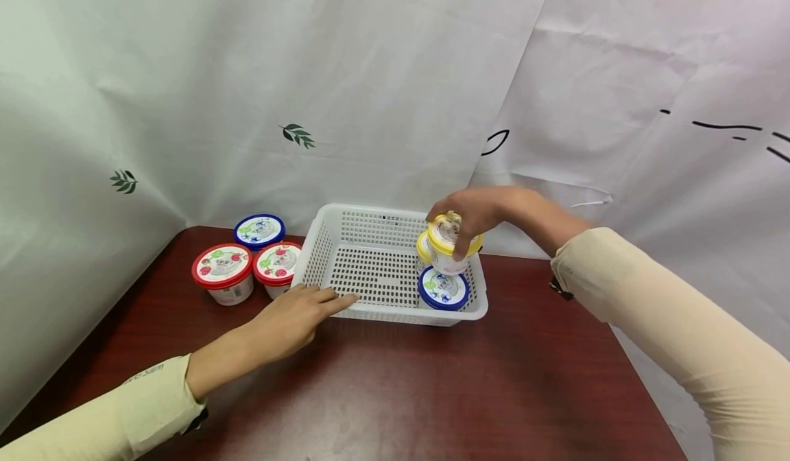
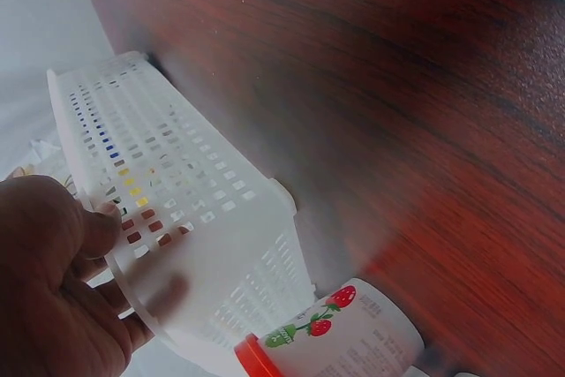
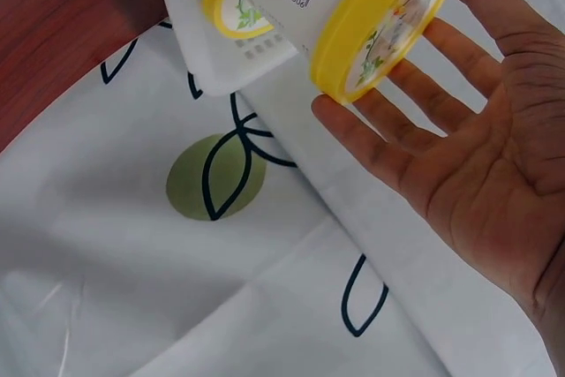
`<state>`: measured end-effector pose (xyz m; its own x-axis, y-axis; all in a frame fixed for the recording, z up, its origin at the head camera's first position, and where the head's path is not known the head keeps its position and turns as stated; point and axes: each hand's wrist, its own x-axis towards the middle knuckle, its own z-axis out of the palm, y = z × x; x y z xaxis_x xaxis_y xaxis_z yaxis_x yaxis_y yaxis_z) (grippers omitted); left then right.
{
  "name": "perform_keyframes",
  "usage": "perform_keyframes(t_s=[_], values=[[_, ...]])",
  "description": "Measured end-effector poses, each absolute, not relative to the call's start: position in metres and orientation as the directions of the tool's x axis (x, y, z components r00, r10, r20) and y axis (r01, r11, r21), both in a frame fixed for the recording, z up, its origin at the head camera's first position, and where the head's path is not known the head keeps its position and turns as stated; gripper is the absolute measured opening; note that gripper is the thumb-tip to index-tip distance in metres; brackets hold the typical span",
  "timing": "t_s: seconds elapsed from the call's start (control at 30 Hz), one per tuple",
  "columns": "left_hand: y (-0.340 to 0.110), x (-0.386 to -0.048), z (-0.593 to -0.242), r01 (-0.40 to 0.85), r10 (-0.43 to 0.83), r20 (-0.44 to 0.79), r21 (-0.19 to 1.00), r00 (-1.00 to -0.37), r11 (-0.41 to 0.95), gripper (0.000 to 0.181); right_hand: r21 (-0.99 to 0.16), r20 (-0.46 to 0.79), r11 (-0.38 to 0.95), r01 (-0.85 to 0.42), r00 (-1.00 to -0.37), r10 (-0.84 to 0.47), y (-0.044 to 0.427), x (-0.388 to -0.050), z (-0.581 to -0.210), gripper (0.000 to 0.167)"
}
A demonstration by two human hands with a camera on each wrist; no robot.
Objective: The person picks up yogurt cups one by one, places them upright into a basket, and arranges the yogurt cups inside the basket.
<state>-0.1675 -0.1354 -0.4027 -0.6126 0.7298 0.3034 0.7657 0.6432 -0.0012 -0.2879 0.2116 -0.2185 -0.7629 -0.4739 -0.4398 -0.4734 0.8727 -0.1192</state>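
Observation:
My right hand point(image 1: 481, 208) grips a yellow-lidded tub point(image 1: 446, 261) by its lid, with the thumb on one side and fingers on the other. The tub is over the right end of a white perforated plastic basket point(image 1: 395, 314). Beneath and beside it, inside the basket, are another yellow-lidded tub point(image 1: 422, 250), partly hidden, and a blue-lidded tub point(image 1: 444, 288). At the basket's near left corner, my left hand point(image 1: 289, 318) holds the rim. The left wrist view shows its thumb and fingers point(image 2: 111, 296) at that rim, partly behind the basket wall.
Left of the basket, two red-lidded tubs point(image 1: 223, 267) point(image 1: 276, 265) and a blue-lidded tub point(image 1: 259, 230) stand close together on the dark red wooden table point(image 1: 395, 385). One red-lidded tub is right against the basket. A pale printed cloth point(image 1: 382, 104) hangs behind the table.

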Motion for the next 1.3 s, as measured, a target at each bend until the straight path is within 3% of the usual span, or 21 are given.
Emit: perform_keyframes(t_s=[0.67,1.3], values=[[-0.136,-0.167,-0.404,0.783,0.737,0.344,-0.012,-0.581,0.622,0.077,-0.123,-0.446,0.814,-0.568,-0.701,-0.556,0.179,-0.267,-0.222,0.094],[-0.136,-0.167,-0.406,0.768,0.727,0.328,-0.007,-0.603,0.64,0.071,-0.142,-0.45,0.775,-0.615,-0.657,-0.604,0.155,-0.258,-0.233,0.092]])
